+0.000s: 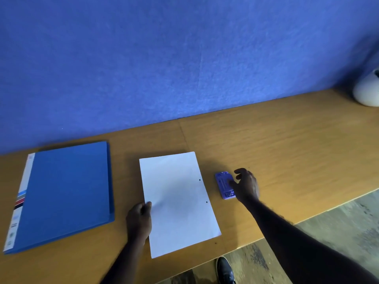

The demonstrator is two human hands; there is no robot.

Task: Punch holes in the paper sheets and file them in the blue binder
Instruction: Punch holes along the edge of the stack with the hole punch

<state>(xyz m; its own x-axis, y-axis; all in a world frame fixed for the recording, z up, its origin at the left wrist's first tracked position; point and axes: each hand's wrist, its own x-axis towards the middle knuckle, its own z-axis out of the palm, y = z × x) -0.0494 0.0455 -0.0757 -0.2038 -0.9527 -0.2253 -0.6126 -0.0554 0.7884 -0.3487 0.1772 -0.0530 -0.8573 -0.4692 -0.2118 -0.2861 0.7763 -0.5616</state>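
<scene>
I see L hand pinching paper sheets at near-left edge, mid bench, 2 holes on right side, R hand spread, fingers on purple punch just right, blue binder closed far left.

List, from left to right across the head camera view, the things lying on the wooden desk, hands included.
blue binder → left hand → paper sheets → purple hole punch → right hand → white rounded object at the far right edge.
</scene>
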